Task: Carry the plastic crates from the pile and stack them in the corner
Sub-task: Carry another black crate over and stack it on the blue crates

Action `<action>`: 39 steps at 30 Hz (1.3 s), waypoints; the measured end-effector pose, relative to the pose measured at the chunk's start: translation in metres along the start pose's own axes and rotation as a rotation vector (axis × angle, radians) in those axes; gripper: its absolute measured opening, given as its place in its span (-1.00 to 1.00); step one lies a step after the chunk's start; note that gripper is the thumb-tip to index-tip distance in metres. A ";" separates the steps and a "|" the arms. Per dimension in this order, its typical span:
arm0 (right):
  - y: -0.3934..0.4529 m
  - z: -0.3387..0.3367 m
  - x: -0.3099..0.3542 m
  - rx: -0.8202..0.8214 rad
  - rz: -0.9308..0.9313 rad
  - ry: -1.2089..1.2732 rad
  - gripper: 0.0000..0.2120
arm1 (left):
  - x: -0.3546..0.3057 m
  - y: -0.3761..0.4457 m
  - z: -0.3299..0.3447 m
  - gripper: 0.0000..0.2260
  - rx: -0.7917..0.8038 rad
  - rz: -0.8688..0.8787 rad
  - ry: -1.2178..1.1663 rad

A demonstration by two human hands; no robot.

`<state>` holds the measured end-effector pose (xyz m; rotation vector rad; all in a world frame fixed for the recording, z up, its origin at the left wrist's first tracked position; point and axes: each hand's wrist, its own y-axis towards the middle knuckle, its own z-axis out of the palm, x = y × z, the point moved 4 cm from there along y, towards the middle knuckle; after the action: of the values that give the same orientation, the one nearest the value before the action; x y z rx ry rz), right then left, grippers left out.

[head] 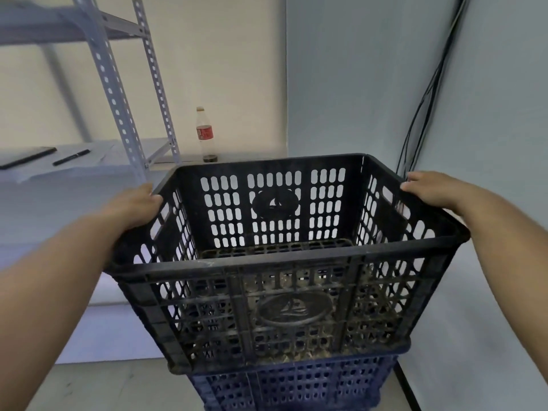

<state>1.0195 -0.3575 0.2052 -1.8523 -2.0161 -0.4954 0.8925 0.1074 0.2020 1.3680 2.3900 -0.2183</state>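
Hands (135, 207) (431, 189) clamped on black crate (284, 307) rims, fingertips hidden; blue crate (290, 384) beneath, bottom cut off.

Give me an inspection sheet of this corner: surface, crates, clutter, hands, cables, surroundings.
Surface: pale floor, bare where visible.
Job's things: black crate sits on a blue crate in the corner; black crate looks empty.
Clutter: bottle by the wall; pen and dark flat item on the shelf.
Hands: left hand and right hand grip the black crate's side rims.
Cables: black cables run down the right wall.
Surroundings: metal shelving left; walls meet behind.
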 end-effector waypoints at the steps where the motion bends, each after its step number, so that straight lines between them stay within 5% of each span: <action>1: -0.003 0.001 0.009 0.014 -0.040 -0.074 -0.68 | -0.003 -0.001 0.003 -0.54 -0.002 0.036 0.053; 6: -0.025 0.026 0.027 0.025 -0.129 -0.392 -0.42 | -0.005 -0.025 0.027 -0.37 0.060 0.120 0.311; 17: -0.029 0.043 0.017 0.064 -0.062 -0.695 -0.42 | -0.002 -0.048 0.032 -0.44 0.094 0.206 0.477; 20: -0.031 0.041 0.018 0.020 -0.065 -0.588 -0.47 | -0.003 -0.051 0.029 -0.45 0.056 0.211 0.420; 23: -0.044 0.026 0.019 -0.197 -0.098 -0.317 -0.57 | -0.008 -0.067 0.016 -0.46 -0.086 0.199 0.260; 26: -0.070 0.013 0.003 -0.379 -0.110 -0.300 -0.62 | -0.006 -0.100 0.011 -0.38 -0.167 0.242 0.176; 29: -0.098 0.022 -0.011 -0.255 -0.071 -0.302 -0.37 | -0.011 -0.136 0.022 -0.27 -0.124 0.342 0.171; 34: -0.122 0.034 -0.006 -0.180 -0.218 -0.339 0.03 | -0.024 -0.155 0.030 -0.41 -0.076 0.315 0.127; 39: -0.124 0.036 -0.006 -0.110 -0.158 -0.304 -0.08 | -0.027 -0.153 0.030 -0.38 -0.059 0.290 0.210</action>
<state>0.8959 -0.3550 0.1690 -1.9399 -2.3923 -0.3919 0.7812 -0.0021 0.1768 1.7614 2.2981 0.0774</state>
